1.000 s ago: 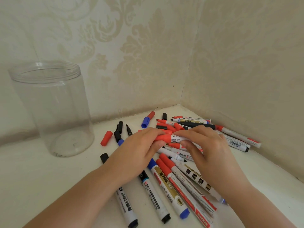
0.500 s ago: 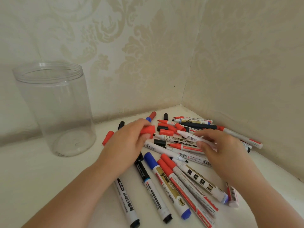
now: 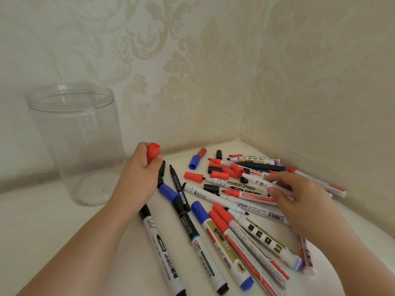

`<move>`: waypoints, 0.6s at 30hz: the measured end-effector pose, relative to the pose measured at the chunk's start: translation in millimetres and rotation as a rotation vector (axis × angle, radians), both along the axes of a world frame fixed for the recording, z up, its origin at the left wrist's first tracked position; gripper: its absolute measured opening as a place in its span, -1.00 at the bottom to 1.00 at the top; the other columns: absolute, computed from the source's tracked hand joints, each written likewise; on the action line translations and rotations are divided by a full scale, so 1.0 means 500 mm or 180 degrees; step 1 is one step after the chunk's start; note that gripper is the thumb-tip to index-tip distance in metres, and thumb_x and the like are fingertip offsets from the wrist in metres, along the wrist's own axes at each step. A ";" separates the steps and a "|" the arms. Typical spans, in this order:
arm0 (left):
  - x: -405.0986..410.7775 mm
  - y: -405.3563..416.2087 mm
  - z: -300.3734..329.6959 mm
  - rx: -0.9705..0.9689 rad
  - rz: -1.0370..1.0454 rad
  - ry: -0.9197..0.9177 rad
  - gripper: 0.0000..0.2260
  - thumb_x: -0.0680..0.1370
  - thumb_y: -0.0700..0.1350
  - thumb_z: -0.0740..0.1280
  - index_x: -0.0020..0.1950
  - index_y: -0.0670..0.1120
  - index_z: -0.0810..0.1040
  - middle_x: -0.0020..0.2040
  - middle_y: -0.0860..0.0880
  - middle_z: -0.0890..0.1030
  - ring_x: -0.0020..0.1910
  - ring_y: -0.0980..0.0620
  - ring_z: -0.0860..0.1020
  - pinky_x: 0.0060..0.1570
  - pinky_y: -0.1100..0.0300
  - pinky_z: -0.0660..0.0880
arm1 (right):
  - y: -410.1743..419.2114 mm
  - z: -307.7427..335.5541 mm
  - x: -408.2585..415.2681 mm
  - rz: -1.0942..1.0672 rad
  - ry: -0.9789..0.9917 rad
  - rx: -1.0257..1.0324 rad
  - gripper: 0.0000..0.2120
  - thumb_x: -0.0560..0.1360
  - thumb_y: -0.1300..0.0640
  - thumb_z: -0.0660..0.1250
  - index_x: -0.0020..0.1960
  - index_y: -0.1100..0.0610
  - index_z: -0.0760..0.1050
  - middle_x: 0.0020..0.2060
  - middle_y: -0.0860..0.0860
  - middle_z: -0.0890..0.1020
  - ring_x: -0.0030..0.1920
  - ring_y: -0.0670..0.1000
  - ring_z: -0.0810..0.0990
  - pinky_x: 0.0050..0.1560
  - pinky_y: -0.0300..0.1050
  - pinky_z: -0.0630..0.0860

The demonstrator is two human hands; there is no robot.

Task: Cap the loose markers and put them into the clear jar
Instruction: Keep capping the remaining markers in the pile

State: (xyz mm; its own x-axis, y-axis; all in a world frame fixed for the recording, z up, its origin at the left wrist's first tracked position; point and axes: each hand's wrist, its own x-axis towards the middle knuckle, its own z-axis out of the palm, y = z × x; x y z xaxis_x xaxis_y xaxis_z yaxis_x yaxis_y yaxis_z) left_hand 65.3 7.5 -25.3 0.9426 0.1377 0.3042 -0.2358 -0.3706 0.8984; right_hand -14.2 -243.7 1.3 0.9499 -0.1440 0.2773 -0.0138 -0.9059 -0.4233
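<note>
My left hand (image 3: 140,178) grips a loose red cap (image 3: 153,152), its open end pointing up. My right hand (image 3: 297,199) pinches the white barrel of an uncapped marker (image 3: 259,182) lying on the pile. The pile of markers (image 3: 230,208) spreads across the white surface, red, blue and black, some capped and some bare-tipped. Loose caps lie among them, such as a red cap (image 3: 193,176) and a blue cap (image 3: 194,162). The clear jar (image 3: 74,144) stands upright at the left with nothing inside it.
Patterned walls (image 3: 320,82) meet in a corner (image 3: 242,133) just behind the pile. The white surface (image 3: 42,221) stretches left and toward me in front of the jar.
My hands have come apart. The left hand pulled a red cap away to the left and lifted it. The right hand stayed on the white marker in the pile.
</note>
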 end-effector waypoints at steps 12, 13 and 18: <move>-0.011 -0.002 0.010 0.0309 -0.0060 -0.0124 -0.85 0.56 -0.14 0.16 -0.13 0.10 0.40 -0.07 -0.01 0.57 -0.21 0.17 0.45 -0.12 0.08 0.43 | 0.021 -0.004 -0.005 0.0593 0.0699 -0.0133 -0.93 0.43 -0.08 0.31 -0.19 -0.23 0.42 -0.24 -0.24 0.54 -0.20 -0.24 0.49 -0.18 -0.39 0.42; -0.012 -0.003 0.011 0.0291 -0.0051 -0.0091 -0.84 0.55 -0.16 0.15 -0.14 0.09 0.40 -0.05 -0.05 0.58 -0.23 0.15 0.45 -0.12 0.05 0.44 | 0.020 -0.002 -0.006 0.0595 0.0747 -0.0133 -0.94 0.43 -0.07 0.31 -0.19 -0.22 0.44 -0.24 -0.24 0.54 -0.20 -0.24 0.49 -0.21 -0.40 0.40; -0.022 -0.012 0.015 0.0473 -0.0208 -0.0082 -0.82 0.54 -0.21 0.11 -0.07 0.06 0.43 -0.04 -0.17 0.56 -0.25 0.02 0.43 -0.23 0.17 0.35 | 0.013 -0.009 0.001 0.0463 0.0571 -0.0181 -0.88 0.46 0.03 0.30 -0.22 -0.17 0.46 -0.24 -0.25 0.49 -0.23 -0.25 0.42 -0.28 -0.43 0.30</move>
State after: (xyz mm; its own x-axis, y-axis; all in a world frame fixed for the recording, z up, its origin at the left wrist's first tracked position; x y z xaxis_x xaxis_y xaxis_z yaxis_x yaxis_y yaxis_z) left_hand 54.6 1.5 -17.9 0.9397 0.0279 0.3409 -0.2861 -0.4820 0.8281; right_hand -13.9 -237.0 -3.1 0.9943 0.0091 0.1059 0.0483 -0.9261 -0.3740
